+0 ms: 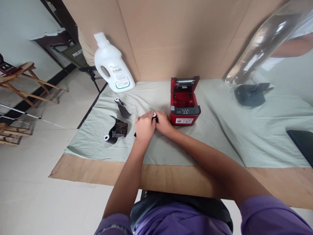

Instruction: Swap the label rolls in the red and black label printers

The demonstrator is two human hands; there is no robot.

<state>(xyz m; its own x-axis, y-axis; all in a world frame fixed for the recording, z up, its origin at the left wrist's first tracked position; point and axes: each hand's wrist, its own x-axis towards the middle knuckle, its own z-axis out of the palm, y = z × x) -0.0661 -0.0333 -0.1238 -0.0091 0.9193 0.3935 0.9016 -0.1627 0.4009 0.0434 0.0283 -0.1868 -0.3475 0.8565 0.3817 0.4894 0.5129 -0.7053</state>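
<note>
My left hand [145,125] and my right hand [163,122] meet over the cloth, both closed around a small black paper roll [156,119] with a white core end. Most of that roll is covered by my fingers; a bit of black shows below my left hand. Just right of my right hand stands a red receipt printer [185,112], its lid raised and its paper bay exposed. To the left lie two more black paper rolls with white ends, one nearer roll [110,139] with a loose curled strip [120,129], and one farther roll [117,100] with its tail unrolled.
A white detergent bottle [113,67] stands at the back left against a cardboard panel [181,39]. Clear plastic film [261,45] hangs at right, with a person's arm [293,45] behind it. A dark object [251,95] and a black phone-like slab [303,143] lie right.
</note>
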